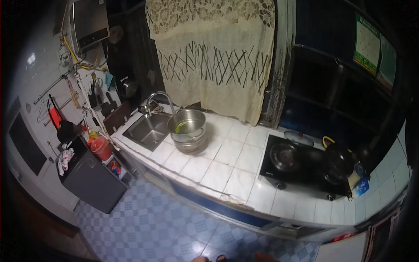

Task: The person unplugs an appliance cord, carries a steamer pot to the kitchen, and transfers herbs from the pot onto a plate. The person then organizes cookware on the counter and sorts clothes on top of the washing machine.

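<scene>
Neither of my hands shows in the head view. At the bottom edge only a bit of a foot in a dark sandal (221, 258) appears. On the white tiled counter (227, 150), a steel pot (187, 123) with green leafy vegetables (180, 127) inside stands on top of more stacked steel pots (190, 146). Just left of the stack is a steel sink (150, 132) with a curved faucet (160, 93) over it.
A black gas stove (301, 177) occupies the counter's right part, with a dark pan (338, 160) on its right burner and a lid (298, 138) behind. Below the sink's left side stand a dark grey cabinet (96, 181) and a red bucket (101, 147). A curtain (214, 61) hangs behind the counter.
</scene>
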The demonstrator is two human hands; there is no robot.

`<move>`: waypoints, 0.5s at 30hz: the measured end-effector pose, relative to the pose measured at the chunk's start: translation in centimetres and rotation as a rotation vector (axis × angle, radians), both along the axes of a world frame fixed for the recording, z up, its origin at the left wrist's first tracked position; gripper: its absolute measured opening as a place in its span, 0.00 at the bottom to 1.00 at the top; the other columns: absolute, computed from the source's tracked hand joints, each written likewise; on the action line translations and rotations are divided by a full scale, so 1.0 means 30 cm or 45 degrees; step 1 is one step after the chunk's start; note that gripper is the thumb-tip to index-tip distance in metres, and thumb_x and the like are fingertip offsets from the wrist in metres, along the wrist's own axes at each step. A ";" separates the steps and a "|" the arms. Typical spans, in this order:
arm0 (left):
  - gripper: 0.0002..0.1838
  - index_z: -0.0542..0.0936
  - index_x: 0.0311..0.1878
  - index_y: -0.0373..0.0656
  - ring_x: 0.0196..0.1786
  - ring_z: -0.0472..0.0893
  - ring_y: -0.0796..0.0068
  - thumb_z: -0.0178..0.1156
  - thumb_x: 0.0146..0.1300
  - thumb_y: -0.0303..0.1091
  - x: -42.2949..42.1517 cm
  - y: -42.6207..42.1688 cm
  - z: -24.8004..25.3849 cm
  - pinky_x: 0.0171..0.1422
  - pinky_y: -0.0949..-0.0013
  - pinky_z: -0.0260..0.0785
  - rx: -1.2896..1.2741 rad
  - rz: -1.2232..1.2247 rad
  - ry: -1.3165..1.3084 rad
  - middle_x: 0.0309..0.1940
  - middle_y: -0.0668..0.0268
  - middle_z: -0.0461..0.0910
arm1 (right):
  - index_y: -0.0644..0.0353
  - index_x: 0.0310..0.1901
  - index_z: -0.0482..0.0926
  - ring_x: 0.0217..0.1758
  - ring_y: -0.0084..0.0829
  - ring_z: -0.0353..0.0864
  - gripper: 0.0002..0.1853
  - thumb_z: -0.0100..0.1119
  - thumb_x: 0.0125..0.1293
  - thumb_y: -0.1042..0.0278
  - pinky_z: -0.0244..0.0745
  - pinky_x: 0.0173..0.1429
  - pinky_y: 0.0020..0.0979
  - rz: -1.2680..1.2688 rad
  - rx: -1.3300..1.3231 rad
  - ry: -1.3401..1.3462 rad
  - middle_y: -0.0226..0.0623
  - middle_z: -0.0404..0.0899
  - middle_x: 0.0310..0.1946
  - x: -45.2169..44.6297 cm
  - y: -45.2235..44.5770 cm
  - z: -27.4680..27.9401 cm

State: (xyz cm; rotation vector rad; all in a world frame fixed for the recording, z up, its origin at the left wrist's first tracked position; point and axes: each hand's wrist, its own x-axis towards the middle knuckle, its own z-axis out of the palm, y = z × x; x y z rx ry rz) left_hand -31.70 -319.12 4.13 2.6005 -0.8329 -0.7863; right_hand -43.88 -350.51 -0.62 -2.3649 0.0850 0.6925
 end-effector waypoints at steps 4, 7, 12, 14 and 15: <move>0.18 0.80 0.29 0.43 0.32 0.78 0.54 0.59 0.48 0.49 0.182 0.119 0.126 0.37 0.57 0.69 0.017 0.616 0.000 0.24 0.55 0.78 | 0.59 0.42 0.73 0.44 0.39 0.75 0.13 0.51 0.59 0.61 0.69 0.48 0.35 -0.197 0.102 -0.182 0.41 0.76 0.38 0.289 0.162 0.174; 0.16 0.78 0.28 0.42 0.35 0.78 0.54 0.57 0.49 0.47 0.306 0.174 0.199 0.39 0.54 0.69 -0.051 0.851 -0.148 0.29 0.55 0.79 | 0.59 0.42 0.72 0.45 0.47 0.73 0.15 0.50 0.58 0.59 0.68 0.47 0.39 -0.089 0.049 -0.256 0.46 0.75 0.39 0.449 0.224 0.201; 0.14 0.77 0.26 0.40 0.31 0.77 0.53 0.57 0.50 0.43 0.494 0.284 0.191 0.37 0.56 0.68 -0.233 0.859 -0.249 0.24 0.55 0.78 | 0.59 0.39 0.75 0.41 0.41 0.75 0.13 0.53 0.58 0.61 0.70 0.44 0.35 0.077 0.130 -0.425 0.41 0.76 0.36 0.759 0.229 0.245; 0.13 0.76 0.26 0.39 0.30 0.77 0.52 0.57 0.50 0.41 0.609 0.332 0.176 0.36 0.56 0.68 -0.280 0.798 -0.292 0.22 0.54 0.77 | 0.60 0.38 0.76 0.36 0.36 0.76 0.10 0.56 0.56 0.66 0.70 0.41 0.31 -0.012 0.332 -0.496 0.40 0.77 0.34 0.947 0.226 0.314; 0.13 0.77 0.26 0.39 0.30 0.77 0.53 0.57 0.51 0.42 0.669 0.357 0.172 0.36 0.57 0.68 -0.240 0.776 -0.271 0.23 0.54 0.78 | 0.61 0.38 0.76 0.34 0.32 0.76 0.09 0.56 0.56 0.67 0.70 0.39 0.29 -0.052 0.430 -0.541 0.39 0.77 0.32 1.055 0.231 0.398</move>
